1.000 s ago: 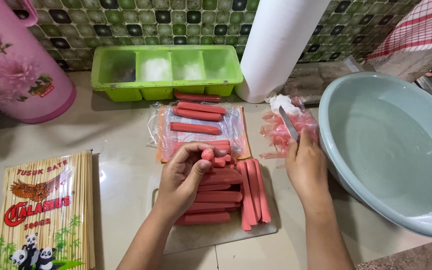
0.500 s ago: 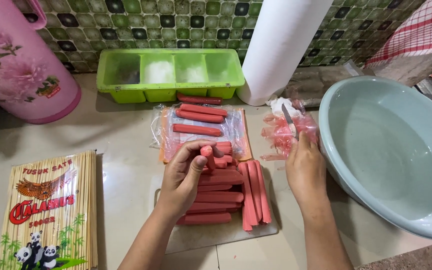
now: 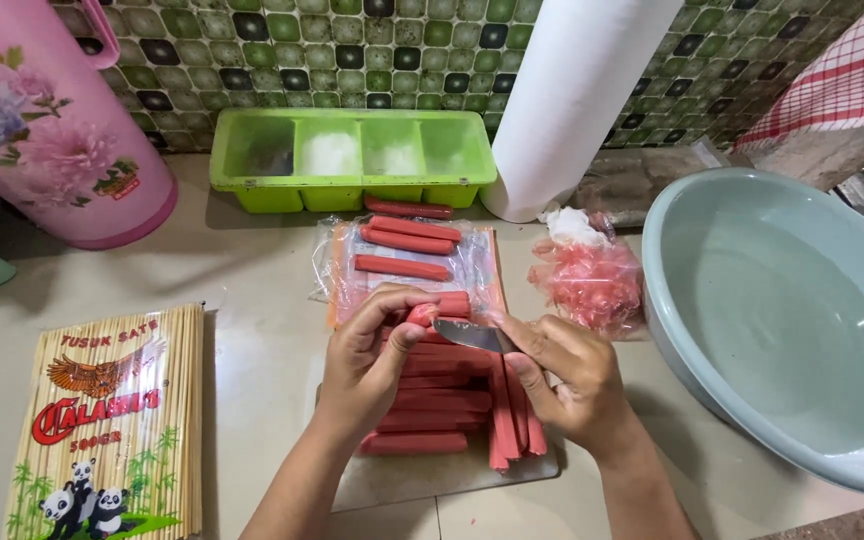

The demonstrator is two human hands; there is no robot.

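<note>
The left hand [image 3: 367, 355] reaches in from below, palm down, fingers curled and closed around one sausage [image 3: 424, 314], of which only the rounded pink end shows past the thumb. The right hand [image 3: 567, 375] comes in from the lower right, its fingers clamped on a knife [image 3: 470, 334]; the grey blade points left and its tip sits against the end of that sausage. The knife's handle is hidden inside the fist. Both hands hang over a board [image 3: 442, 470] loaded with a stack of red sausages [image 3: 432, 405], which the hands partly cover; how many lie there cannot be told. Just behind the board, an opened clear pack [image 3: 407, 255] holds a few more sausages. A crumpled heap of pink wrappers [image 3: 592, 285] lies to the right of it, near a pale green basin [image 3: 782, 320] that is cut off by the picture's right edge. A green tray [image 3: 352, 155] and a white paper roll [image 3: 577, 100] stand against the tiled wall, a pink flask [image 3: 52, 120] at far left, and a bag of skewers [image 3: 112, 425] at lower left.
</note>
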